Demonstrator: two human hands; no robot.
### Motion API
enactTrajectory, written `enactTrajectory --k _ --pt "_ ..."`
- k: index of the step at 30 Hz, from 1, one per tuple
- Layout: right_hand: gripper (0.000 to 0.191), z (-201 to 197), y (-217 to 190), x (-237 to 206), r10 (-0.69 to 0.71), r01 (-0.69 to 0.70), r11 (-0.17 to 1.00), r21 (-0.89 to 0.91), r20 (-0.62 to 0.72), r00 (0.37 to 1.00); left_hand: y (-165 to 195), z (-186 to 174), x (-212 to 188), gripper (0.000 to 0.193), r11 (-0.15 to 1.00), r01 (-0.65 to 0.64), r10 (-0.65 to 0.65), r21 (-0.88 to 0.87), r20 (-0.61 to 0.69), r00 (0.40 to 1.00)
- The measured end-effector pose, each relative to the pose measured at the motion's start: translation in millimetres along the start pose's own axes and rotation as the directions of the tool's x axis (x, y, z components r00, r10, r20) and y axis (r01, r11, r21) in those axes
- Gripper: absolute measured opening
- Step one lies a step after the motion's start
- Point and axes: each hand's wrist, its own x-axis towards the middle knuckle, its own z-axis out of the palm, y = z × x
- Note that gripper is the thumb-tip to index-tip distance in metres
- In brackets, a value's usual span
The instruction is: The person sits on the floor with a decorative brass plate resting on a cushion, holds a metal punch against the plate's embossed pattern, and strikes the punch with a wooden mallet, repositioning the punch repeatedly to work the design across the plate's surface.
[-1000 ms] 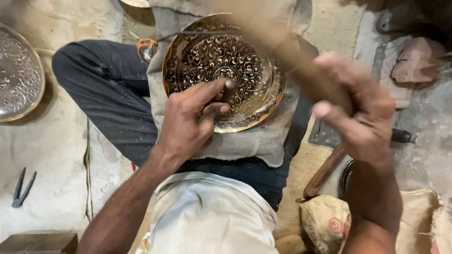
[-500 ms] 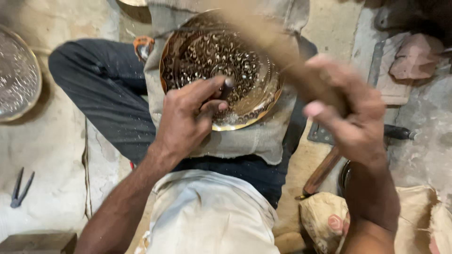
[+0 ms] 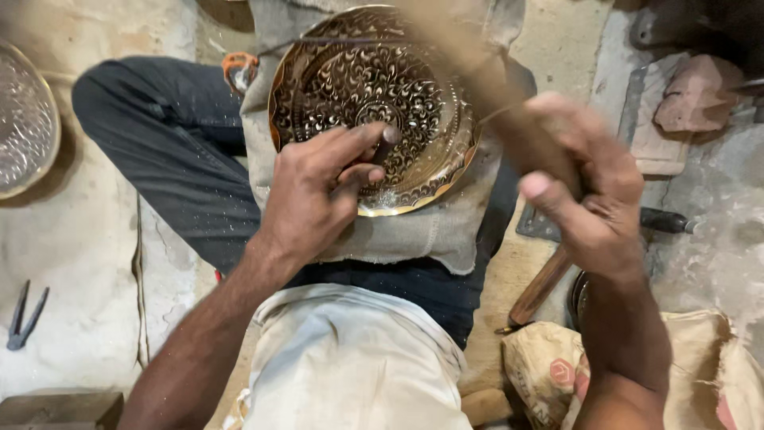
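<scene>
We see an engraved brass plate (image 3: pixel 374 103) lying at about twelve o'clock in the view, resting on a grey cloth (image 3: pixel 414 231) spread over the lap of a person seated cross-legged in dark trousers (image 3: pixel 159 151). The left hand (image 3: pixel 318 191) comes in from seven o'clock and rests on the plate's lower half, its fingers drawn together and pinched on a small dark punch (image 3: pixel 383 147) whose tip stands near the plate's centre. The right hand (image 3: pixel 589 191), at three o'clock and raised well clear of the plate, is clenched around a wooden handle (image 3: pixel 485 87) that sweeps up toward twelve o'clock as a blur; we cannot tell what its head looks like. At nine o'clock a silvery plate (image 3: pixel 24 127) lies on the floor, cut off by the edge, and at about eight o'clock a pair of pliers (image 3: pixel 24 318) lies on the pale ground. Below the right forearm, near four o'clock, a second wooden handle (image 3: pixel 541 287) lies slanted beside a printed sack (image 3: pixel 549 374). A dark-handled tool (image 3: pixel 668 221) lies at three o'clock, just beyond the right hand
</scene>
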Motion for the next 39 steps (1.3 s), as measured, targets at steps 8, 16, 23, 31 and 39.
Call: enactTrajectory --k 8,16,23,31,39 --pt "0.061 -3 5 -12 0.010 -0.008 0.998 -0.067 0.035 0.999 4 -5 -1 0.033 0.999 0.020 -0.019 -0.045 0.017 1.000" --pt "0.064 -5 8 -17 -0.103 0.101 0.991 -0.083 -0.022 0.994 3 12 -8 0.037 0.954 0.038 -0.064 -0.298 -0.078 0.995" --pt "0.053 -21 29 6 -0.216 0.219 0.965 -0.146 0.033 0.976 3 19 -6 0.042 0.973 0.069 -0.090 -0.220 -0.089 0.992" --pt "0.045 -32 18 32 -0.189 0.223 0.965 -0.135 0.225 0.956 -1 26 -6 0.040 0.971 0.027 -0.051 -0.238 -0.095 0.994" --pt "0.049 -21 0 29 -0.150 0.156 0.988 -0.026 0.142 0.978 -2 23 -5 0.034 0.983 0.030 -0.048 -0.184 -0.094 0.994"
